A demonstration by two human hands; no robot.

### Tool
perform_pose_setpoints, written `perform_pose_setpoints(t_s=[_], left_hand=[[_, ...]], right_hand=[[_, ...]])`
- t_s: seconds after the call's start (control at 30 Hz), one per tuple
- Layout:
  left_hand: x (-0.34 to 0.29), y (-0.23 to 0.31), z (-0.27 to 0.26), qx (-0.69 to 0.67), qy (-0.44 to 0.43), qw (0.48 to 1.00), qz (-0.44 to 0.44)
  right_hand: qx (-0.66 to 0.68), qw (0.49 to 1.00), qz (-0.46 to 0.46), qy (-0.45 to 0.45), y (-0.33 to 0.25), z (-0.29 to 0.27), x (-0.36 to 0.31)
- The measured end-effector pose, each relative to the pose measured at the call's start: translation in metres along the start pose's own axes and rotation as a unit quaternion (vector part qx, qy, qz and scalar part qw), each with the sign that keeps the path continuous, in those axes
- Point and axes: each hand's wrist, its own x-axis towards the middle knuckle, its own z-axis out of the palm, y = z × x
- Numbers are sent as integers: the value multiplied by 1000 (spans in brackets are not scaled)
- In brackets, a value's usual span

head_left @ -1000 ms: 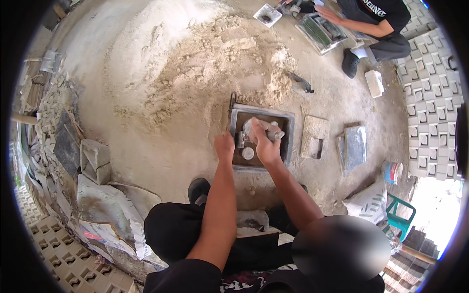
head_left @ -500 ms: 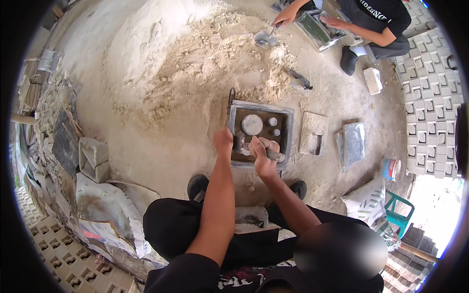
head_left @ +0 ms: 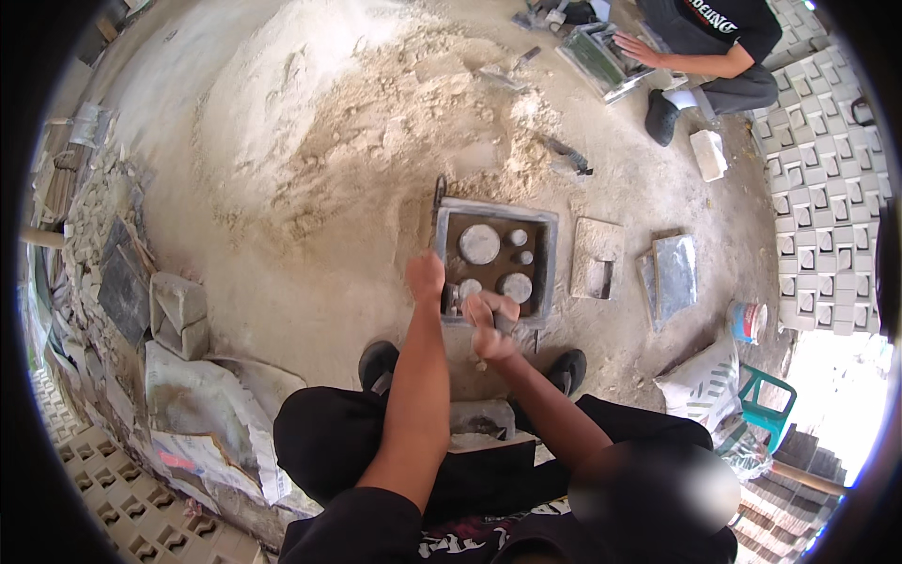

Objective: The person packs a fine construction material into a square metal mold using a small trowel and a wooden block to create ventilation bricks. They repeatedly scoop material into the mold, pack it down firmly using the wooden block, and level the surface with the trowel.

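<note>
A rectangular metal mould (head_left: 552,254) lies on the dusty floor in front of me, between and just beyond my feet. Inside it are five round pale discs (head_left: 479,244), three larger and two small. My right hand (head_left: 492,320) is over the mould's near edge, fingers closed around the grey handle of a tool (head_left: 505,323); the hand hides much of it, so I cannot tell its kind. My left hand (head_left: 425,274) is curled at the mould's left wall; whether it grips the rim, I cannot tell. Just right of the mould lies a pale slab (head_left: 596,239) with a rectangular opening, then overlapping grey plates (head_left: 678,268). Beyond the mould spreads a heap of sandy powder (head_left: 348,141). At upper right, a co-worker's hand (head_left: 637,49) rests at another frame (head_left: 575,58).
</note>
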Motion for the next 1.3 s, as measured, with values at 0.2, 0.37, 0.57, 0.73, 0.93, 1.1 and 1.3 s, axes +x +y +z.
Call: perform_pose_setpoints(t_s=[0.2,0.37,0.57,0.73,0.93,1.1,1.3], left_hand=[[-6,7,-13,36,5,999,18],[2,-5,-1,98,-2,993,68],[5,-7,1,37,-15,999,-3],[0,5,-9,13,17,1000,3],[-10,15,-9,39,10,999,31],[-6,5,-1,10,-9,1000,13],[-9,6,-11,-54,18,996,-66]], right_hand=[[118,987,61,92,-22,6,12],[118,988,51,83,-10,15,17],[31,999,0,11,8,7,11],[10,998,-28,48,-37,12,28],[51,996,-15,75,-22,7,39],[-14,997,-56,49,8,3,28],[31,997,-46,50,-13,1,33]])
